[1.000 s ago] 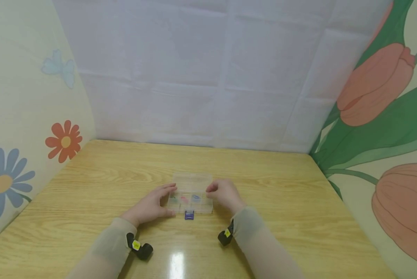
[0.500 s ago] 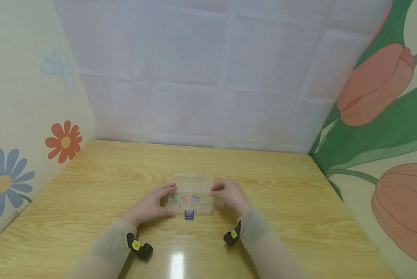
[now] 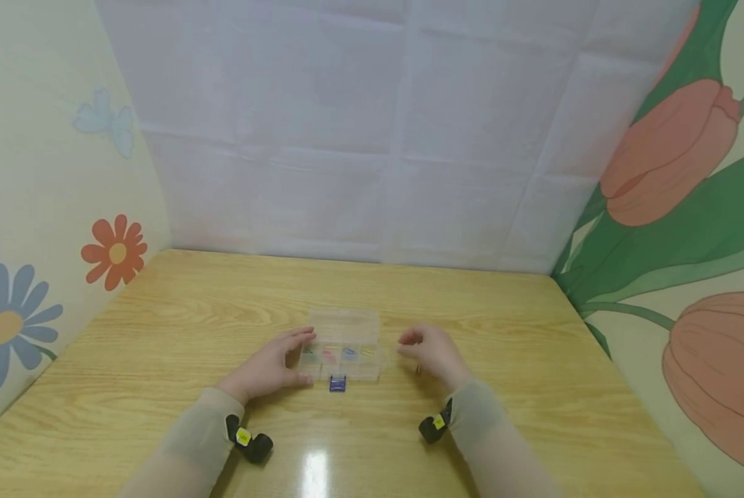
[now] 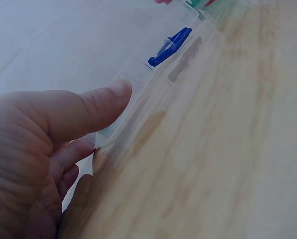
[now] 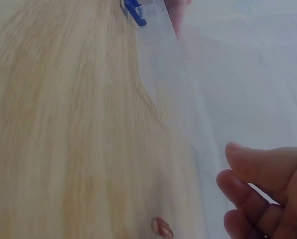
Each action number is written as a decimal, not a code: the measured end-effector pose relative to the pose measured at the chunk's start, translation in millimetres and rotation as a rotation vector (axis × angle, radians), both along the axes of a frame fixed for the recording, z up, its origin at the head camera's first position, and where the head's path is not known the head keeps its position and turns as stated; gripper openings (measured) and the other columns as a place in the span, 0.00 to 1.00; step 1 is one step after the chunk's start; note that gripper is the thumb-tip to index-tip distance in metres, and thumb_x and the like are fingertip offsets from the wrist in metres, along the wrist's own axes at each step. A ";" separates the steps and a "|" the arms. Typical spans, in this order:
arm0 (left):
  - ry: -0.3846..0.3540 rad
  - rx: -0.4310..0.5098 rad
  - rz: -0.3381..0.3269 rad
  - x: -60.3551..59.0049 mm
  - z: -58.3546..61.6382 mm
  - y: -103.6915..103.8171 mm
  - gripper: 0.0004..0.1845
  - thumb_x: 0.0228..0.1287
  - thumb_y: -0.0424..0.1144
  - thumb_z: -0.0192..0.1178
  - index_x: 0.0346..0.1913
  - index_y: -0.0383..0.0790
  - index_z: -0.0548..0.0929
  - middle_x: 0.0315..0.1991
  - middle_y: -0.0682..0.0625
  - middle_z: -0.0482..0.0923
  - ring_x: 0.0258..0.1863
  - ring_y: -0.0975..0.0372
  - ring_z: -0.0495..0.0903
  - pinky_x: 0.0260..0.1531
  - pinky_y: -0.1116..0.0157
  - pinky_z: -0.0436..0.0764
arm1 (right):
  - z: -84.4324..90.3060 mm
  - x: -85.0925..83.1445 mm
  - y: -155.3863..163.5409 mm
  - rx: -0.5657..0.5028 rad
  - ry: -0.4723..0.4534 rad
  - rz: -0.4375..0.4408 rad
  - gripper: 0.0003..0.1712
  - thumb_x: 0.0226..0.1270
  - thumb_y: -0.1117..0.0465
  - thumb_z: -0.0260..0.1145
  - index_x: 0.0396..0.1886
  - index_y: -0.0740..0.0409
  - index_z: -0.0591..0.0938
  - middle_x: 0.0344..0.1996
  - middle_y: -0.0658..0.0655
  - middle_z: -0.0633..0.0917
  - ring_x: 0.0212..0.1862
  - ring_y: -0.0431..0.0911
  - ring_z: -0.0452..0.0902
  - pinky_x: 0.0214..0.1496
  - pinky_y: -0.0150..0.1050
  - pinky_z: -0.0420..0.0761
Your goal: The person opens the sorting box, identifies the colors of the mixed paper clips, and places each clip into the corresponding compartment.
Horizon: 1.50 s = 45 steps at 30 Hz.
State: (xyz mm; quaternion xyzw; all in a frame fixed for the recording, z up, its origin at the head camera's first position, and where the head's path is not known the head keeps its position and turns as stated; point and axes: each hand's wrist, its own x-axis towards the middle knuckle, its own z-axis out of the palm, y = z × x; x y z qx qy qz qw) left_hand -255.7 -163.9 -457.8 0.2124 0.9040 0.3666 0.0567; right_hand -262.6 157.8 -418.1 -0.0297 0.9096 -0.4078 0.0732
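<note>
Right hand [image 3: 431, 351] has moved away from the clear box [image 3: 342, 344] at the middle of the desk [image 3: 534, 387].
Left hand [image 3: 272, 363] holds the box's left end with thumb pressed; the right, loosely curled, holds nothing. The small coloured pieces inside are hard to make out.

The right hand [image 3: 431, 349] is no longer touching the clear compartment box [image 3: 343, 344]: it now sits apart at the box's 3 o'clock, fingers loosely curled, holding nothing. Its wrist and sleeve [image 3: 478, 415] have swung out toward 4 o'clock as well.
</note>
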 end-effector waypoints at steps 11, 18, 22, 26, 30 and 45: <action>0.000 -0.001 0.000 0.1 0.2 0.5 0.45 0.50 0.50 0.73 0.70 0.42 0.66 0.73 0.47 0.57 0.72 0.45 0.52 0.68 0.42 0.53 | -8.2 9.4 23.9 -0.059 -0.006 -0.050 0.05 0.61 0.61 0.69 0.37 0.55 0.83 0.35 0.50 0.83 0.39 0.45 0.76 0.41 0.41 0.78; 0.003 0.000 0.000 0.1 -0.3 -0.3 0.45 0.50 0.51 0.73 0.70 0.41 0.66 0.73 0.47 0.57 0.72 0.44 0.52 0.67 0.40 0.53 | -16.0 15.6 40.1 -0.052 0.000 -0.094 0.06 0.58 0.63 0.71 0.35 0.56 0.83 0.34 0.51 0.83 0.38 0.46 0.76 0.41 0.41 0.77; 0.000 0.003 0.001 0.0 -0.3 -0.7 0.45 0.50 0.52 0.73 0.70 0.42 0.66 0.73 0.47 0.57 0.72 0.44 0.52 0.67 0.40 0.53 | -20.0 18.8 47.0 -0.040 -0.004 -0.113 0.07 0.55 0.62 0.72 0.34 0.56 0.83 0.34 0.51 0.83 0.40 0.46 0.76 0.47 0.45 0.76; -0.005 0.007 0.001 0.4 -0.3 -0.4 0.45 0.50 0.52 0.73 0.71 0.42 0.66 0.73 0.47 0.57 0.72 0.45 0.52 0.67 0.40 0.53 | -22.8 21.7 52.2 -0.045 -0.007 -0.124 0.08 0.53 0.62 0.74 0.33 0.57 0.84 0.34 0.51 0.83 0.42 0.47 0.76 0.52 0.48 0.74; -0.004 0.008 -0.001 0.5 -0.4 -0.5 0.45 0.50 0.51 0.73 0.71 0.42 0.66 0.73 0.47 0.57 0.72 0.45 0.52 0.67 0.40 0.53 | -23.6 24.3 55.3 -0.049 -0.016 -0.115 0.09 0.52 0.63 0.75 0.32 0.58 0.83 0.32 0.51 0.83 0.40 0.46 0.76 0.51 0.47 0.73; 0.017 -0.015 0.002 2.1 1.1 -0.9 0.45 0.51 0.51 0.72 0.71 0.41 0.66 0.73 0.45 0.57 0.72 0.44 0.53 0.67 0.40 0.53 | -19.4 27.6 52.7 0.016 -0.080 -0.097 0.06 0.53 0.65 0.73 0.29 0.57 0.83 0.31 0.52 0.81 0.38 0.47 0.74 0.44 0.43 0.72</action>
